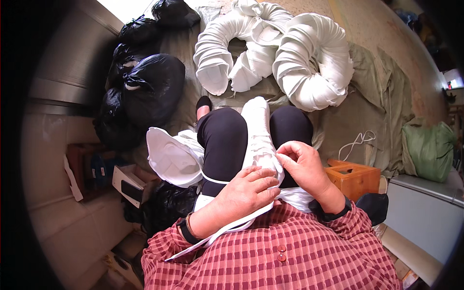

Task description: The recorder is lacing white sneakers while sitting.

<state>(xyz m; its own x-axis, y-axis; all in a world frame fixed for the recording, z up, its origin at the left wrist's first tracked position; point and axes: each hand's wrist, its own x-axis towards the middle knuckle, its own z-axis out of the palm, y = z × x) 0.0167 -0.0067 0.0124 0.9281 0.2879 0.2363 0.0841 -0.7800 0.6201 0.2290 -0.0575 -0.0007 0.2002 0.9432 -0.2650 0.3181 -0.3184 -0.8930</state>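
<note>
A long white piece like a canvas shoe upper (pixel 257 123) lies between my knees, its rounded toe pointing away from me. Over its near end rests my left hand (pixel 251 188), fingers bent and holding the fabric down. My right hand (pixel 302 166) pinches at the upper's right edge with thumb and forefinger; whether a lace end is also in that pinch is too small to tell. White flat laces (pixel 237 224) run from under my left hand across my left wrist and lap. More white fabric lies beneath my hands.
White stacked uppers curl into rings (pixel 314 63) on a green cloth (pixel 372 92) ahead. Another white stack (pixel 174 157) sits by my left knee. Black bags (pixel 154 87) stand at left. To the right are a wooden stool (pixel 355 179), a grey box (pixel 425 203) and a green sack (pixel 427 150).
</note>
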